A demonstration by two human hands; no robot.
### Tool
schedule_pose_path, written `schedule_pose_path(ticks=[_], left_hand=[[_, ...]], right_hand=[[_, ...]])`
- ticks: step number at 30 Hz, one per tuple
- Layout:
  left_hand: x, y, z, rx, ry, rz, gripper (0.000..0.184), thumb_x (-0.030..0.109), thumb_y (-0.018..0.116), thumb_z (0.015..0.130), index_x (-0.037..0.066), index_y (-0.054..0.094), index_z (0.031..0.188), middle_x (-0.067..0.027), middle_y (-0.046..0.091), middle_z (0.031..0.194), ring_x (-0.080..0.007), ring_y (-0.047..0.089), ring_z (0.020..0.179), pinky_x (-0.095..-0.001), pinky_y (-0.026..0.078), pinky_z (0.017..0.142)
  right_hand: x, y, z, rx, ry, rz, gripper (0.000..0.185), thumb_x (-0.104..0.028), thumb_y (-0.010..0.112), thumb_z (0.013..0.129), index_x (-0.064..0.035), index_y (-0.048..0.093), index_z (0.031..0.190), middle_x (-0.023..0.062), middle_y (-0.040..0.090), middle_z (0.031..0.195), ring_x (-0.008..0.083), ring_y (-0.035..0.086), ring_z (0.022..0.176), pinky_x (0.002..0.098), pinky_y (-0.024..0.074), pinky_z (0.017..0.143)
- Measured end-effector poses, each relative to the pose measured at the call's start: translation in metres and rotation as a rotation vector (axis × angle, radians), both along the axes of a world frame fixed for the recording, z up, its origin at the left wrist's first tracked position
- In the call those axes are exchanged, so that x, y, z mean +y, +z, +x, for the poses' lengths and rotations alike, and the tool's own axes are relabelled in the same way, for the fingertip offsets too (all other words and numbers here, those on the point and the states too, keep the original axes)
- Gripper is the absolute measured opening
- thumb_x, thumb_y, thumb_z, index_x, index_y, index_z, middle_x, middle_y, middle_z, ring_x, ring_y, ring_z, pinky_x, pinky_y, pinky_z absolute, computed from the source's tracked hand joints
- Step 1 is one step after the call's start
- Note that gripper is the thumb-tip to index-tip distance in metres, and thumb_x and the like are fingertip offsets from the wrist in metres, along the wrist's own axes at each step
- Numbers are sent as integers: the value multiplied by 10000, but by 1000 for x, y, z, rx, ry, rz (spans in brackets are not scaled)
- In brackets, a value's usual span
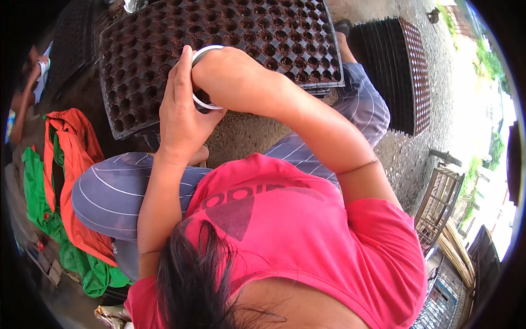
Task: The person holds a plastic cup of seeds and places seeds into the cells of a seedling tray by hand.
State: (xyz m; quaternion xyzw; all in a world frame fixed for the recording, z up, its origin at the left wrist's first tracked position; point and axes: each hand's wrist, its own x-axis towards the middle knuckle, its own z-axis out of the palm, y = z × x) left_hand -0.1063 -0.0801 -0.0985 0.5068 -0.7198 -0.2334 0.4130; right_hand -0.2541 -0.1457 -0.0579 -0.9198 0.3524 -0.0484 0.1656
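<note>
My left hand (183, 104) is wrapped round the side of a white-rimmed cup (207, 106), its thumb and fingers closed on it. The cup is held over the near edge of a black seedling tray (148, 63). From the right, my right hand (222, 77) bends over the mouth of the cup and reaches inside. Its fingers are hidden in there, and so is most of what the cup contains. Dark brown soil lies in and around the many round cells of the tray.
More stacked seedling trays (389, 77) stand at the right on gravelly ground (408, 159). Orange cloth (76, 164) and green cloth (38, 192) lie at the left. Another person's arm (27, 90) shows at the far left. A metal cage-like frame (438, 200) is at the lower right.
</note>
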Motion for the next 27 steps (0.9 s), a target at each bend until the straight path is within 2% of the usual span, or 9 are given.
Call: schedule_pose_path(ticks=[2,3,5,8,9,10,14,21,27], left_hand=[[-2,-2,5,10,4,-19,1127,73,920,638,43,295,1574,-227,550,1388,-398,584,1245,-464,487,1044],[-1,-3,7,20,-2,-34,1126,65,917,637,41,294,1574,-227,548,1389,-396,584,1244,-460,487,1044],[-1,0,10,4,21,-20,1122,60,917,638,36,297,1573,-224,548,1388,-388,585,1245,-455,488,1044],[-1,0,17,-8,62,-5,1117,55,917,640,30,301,1572,-220,548,1387,-373,585,1247,-447,489,1044],[-1,0,19,-3,70,4,1115,55,918,641,27,303,1571,-218,548,1386,-366,585,1250,-443,489,1044],[-3,-1,20,-26,91,-71,1111,46,917,622,74,329,1564,-205,569,1360,-372,612,1208,-437,536,990],[-5,1,21,-34,95,-73,1110,45,917,624,74,327,1565,-207,569,1361,-373,610,1216,-437,534,996],[-6,0,21,-30,78,-97,1115,43,920,620,75,328,1564,-213,570,1356,-377,610,1215,-442,536,996],[-6,0,22,-36,78,-98,1116,43,922,617,76,331,1563,-212,571,1354,-377,609,1214,-444,532,1001]], right_hand=[[-5,8,-1,-32,-69,158,161,-92,673,768,-53,762,897,153,729,805,347,718,786,431,574,712],[-7,8,-8,-205,-118,164,185,-96,681,773,-59,776,927,149,738,817,320,723,773,396,576,727],[-12,17,-27,-337,-197,218,190,-119,709,769,-55,783,933,139,749,833,265,736,752,352,579,731],[-25,15,-64,-236,-414,327,215,-149,738,762,-51,787,947,109,761,829,188,741,763,317,576,723],[-27,3,-76,-193,-407,240,220,-149,730,760,-52,792,947,125,759,827,215,743,758,326,576,729],[-28,-9,-86,-132,-423,246,220,-144,721,762,-53,795,947,132,758,825,229,743,755,334,578,735],[-23,-32,-96,-32,-447,280,228,-126,700,757,-60,802,951,160,750,823,271,735,744,363,578,744],[-23,-35,-96,-32,-452,276,233,-117,696,751,-59,800,951,169,742,812,289,729,738,372,576,734],[-23,-37,-97,-67,-431,272,217,-106,709,763,-47,795,953,151,756,835,271,743,767,358,580,754]])
